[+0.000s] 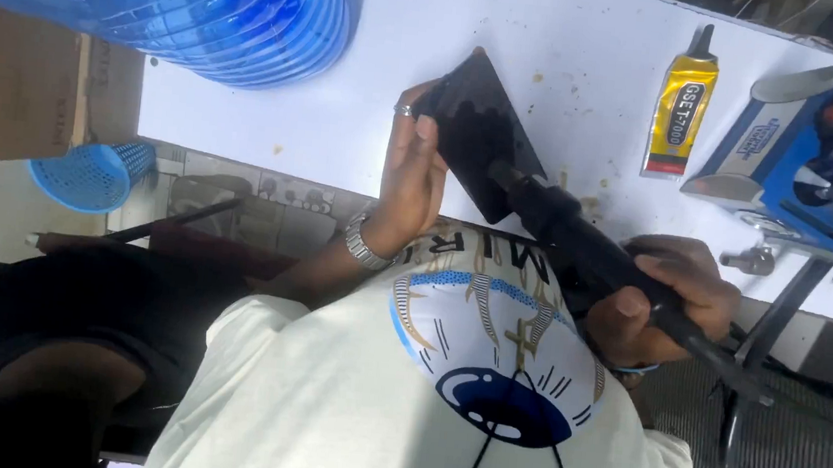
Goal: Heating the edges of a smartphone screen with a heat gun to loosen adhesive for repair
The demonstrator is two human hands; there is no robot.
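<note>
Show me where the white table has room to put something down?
Bare white table lies between the blue water bottle and the black phone, and between phone and yellow glue tube. The blue tool holder corner is crowded.

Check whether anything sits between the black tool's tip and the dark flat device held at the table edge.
Nothing visible does. The black tool in the right hand already meets the dark flat device, which the left hand steadies from the side.
</note>
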